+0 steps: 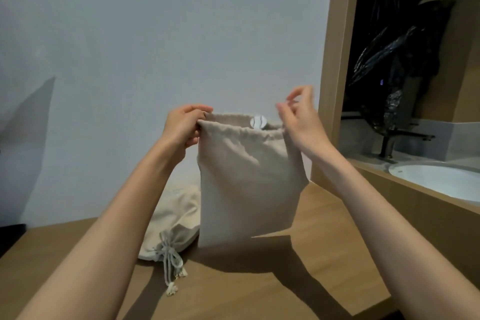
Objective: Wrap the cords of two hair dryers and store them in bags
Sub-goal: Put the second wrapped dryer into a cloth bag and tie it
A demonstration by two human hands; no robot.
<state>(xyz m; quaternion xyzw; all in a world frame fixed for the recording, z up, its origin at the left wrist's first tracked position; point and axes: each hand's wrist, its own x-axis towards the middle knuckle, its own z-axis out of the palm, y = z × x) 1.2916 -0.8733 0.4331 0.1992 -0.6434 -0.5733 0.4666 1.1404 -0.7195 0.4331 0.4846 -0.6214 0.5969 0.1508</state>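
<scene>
**A:** What is found nearest, well below the fingers?

**B:** A tied bag is laid on its side on the desk, below and to the left of the left fingers. Its neck is gathered and its drawstring is knotted. It is judged to be finished and set aside, so half of the task is taken as done.

**A:** And what is held between the fingers?

**B:** An open bag is held upright, its bottom edge hanging just over the desk. The left corner of its rim is pinched by the left hand, thumb above and curled fingers beneath. The corner is probably gripped so that the mouth can be steadied while it is drawn shut.

**A:** Is the same done on the right?

**B:** The right hand is raised at the rim's right corner, with the heel of the hand against the cloth. Its fingertips are brought close together above the rim. Whether a drawstring is pinched there cannot be told, as that part is blurred.

**A:** Where is the dryer?

**B:** A round white part of a hair dryer is seen in the mouth, between the two sets of fingers and just beyond the front rim. The rest is hidden by cloth. The bag is likely hung upright so that the weight is settled downward.

**A:** And farther off?

**B:** Right of the right fingers, a sink and a tap are seen.
</scene>
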